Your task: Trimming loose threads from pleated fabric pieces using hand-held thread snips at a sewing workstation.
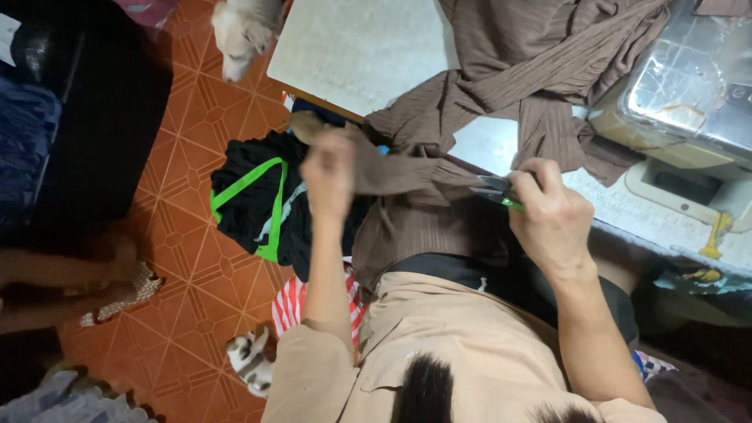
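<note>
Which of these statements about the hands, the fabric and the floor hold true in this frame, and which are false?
1. The right hand holds small green-handled snips at the brown fabric. True.
2. The left hand is resting flat on the table. False: it is raised off the table, its grip closed on a strip of the brown fabric.
3. A black garment with bright green straps lies on the orange tiled floor. True.
4. The brown fabric is folded in a neat stack. False: it lies loosely bunched across the table and hangs down to the lap.
5. A light-furred animal is at the table's far corner. True.
</note>
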